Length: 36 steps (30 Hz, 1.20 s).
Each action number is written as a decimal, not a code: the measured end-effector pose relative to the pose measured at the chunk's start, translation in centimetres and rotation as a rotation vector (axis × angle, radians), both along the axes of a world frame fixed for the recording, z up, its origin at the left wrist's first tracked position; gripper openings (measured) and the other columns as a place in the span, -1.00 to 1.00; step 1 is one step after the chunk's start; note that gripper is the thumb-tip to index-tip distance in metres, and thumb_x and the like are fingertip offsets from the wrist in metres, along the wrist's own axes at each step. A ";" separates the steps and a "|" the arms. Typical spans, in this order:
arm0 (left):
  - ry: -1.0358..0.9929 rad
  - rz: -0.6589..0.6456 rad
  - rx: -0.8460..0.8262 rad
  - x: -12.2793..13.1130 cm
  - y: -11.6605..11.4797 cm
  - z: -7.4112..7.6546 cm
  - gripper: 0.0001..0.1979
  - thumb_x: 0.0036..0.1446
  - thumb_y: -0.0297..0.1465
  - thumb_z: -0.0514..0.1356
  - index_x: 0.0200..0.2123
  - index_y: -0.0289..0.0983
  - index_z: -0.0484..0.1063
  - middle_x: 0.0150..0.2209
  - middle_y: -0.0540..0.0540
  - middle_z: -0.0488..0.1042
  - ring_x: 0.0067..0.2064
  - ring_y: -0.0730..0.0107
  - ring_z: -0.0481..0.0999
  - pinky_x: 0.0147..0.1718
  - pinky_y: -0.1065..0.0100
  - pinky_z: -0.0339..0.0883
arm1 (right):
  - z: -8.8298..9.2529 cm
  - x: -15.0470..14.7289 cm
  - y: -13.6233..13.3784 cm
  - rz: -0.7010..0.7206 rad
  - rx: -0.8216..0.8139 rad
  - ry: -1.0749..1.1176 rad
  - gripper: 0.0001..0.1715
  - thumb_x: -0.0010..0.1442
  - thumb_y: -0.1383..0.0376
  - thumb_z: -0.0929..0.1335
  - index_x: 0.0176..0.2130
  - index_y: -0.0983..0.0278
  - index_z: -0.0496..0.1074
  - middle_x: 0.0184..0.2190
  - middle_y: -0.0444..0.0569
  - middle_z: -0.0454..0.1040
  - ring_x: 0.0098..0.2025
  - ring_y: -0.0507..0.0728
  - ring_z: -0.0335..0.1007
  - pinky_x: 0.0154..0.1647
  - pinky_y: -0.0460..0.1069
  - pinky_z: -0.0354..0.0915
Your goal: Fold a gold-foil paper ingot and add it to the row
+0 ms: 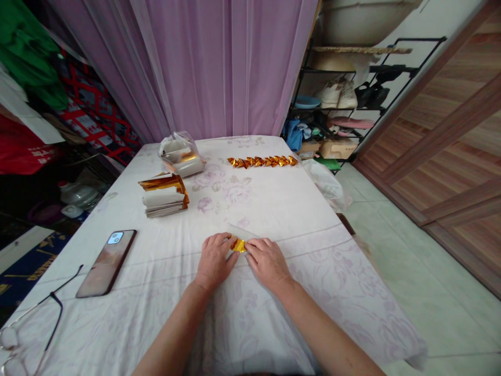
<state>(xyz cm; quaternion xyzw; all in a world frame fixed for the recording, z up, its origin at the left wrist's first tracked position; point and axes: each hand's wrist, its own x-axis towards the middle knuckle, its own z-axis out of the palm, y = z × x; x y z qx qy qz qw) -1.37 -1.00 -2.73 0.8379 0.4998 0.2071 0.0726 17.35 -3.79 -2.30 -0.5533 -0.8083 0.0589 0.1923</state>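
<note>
Between my two hands lies a small piece of shiny gold foil paper (pixel 239 245), partly rolled or folded, close to the tablecloth. My left hand (pixel 215 259) has its fingers closed on the foil's left end. My right hand (pixel 269 261) pinches the right end, thumb and fingers together. Fingertips hide both ends of the piece. Farther off, a row of folded gold foil pieces (pixel 262 162) runs along the back right of the table. To the left stands a stack of foil-faced paper sheets (pixel 164 201), gold on one side and pale on the other.
A clear plastic bag of paper (pixel 181 156) sits at the back left. Nearer me on the left are a phone (pixel 107 263) and eyeglasses (pixel 52 296). The table (pixel 332 292) wears a floral cloth. A purple curtain (pixel 219 68) hangs behind; a shoe rack (pixel 344 109) stands right.
</note>
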 end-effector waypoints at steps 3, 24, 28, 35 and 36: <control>0.020 -0.164 -0.057 -1.6 1.5 0.3 -0.65 0.17 -0.45 0.21 0.05 -0.22 0.43 0.04 -0.16 0.51 0.07 0.16 0.46 0.07 0.08 0.31 | 0.3 0.0 0.3 -0.005 -0.017 -0.019 -0.78 0.25 0.34 0.39 -0.08 0.20 0.51 -0.09 -0.04 0.54 -0.10 0.16 0.38 -0.10 0.05 0.30; 0.034 -0.253 -0.070 -2.1 3.8 1.0 -0.73 0.34 -0.26 0.07 -0.07 -0.18 0.54 -0.11 -0.13 0.58 -0.07 0.24 0.53 -0.02 0.19 0.38 | -0.4 0.5 0.7 -0.019 0.069 -0.001 -0.84 0.26 0.28 0.40 -0.12 0.21 0.51 -0.16 -0.01 0.52 -0.15 0.15 0.37 -0.11 0.04 0.27; 0.056 -0.211 -0.082 -1.5 3.6 1.2 -0.75 0.33 -0.29 0.08 -0.10 -0.18 0.54 -0.15 -0.12 0.60 -0.08 0.24 0.53 -0.03 0.18 0.36 | -0.9 0.5 0.9 -0.073 0.114 0.037 -0.82 0.32 0.32 0.32 -0.13 0.20 0.53 -0.23 -0.02 0.52 -0.18 0.13 0.38 -0.13 0.02 0.26; 0.022 -0.064 -0.112 -0.6 3.8 0.8 -0.80 0.25 -0.36 0.19 -0.06 -0.22 0.47 -0.15 -0.10 0.61 -0.09 0.20 0.54 -0.05 0.17 0.34 | -1.4 0.7 1.7 -0.182 0.088 0.085 -0.78 0.34 0.31 0.27 -0.25 0.21 0.52 -0.32 -0.04 0.54 -0.25 0.11 0.41 -0.20 -0.03 0.22; 0.016 -0.027 -0.117 -0.4 3.8 0.8 -0.81 0.24 -0.38 0.20 -0.07 -0.22 0.47 -0.17 -0.10 0.61 -0.09 0.20 0.54 -0.05 0.17 0.34 | -1.4 0.7 1.8 -0.204 0.081 0.088 -0.80 0.34 0.31 0.28 -0.21 0.21 0.51 -0.33 -0.05 0.55 -0.26 0.11 0.42 -0.22 -0.03 0.21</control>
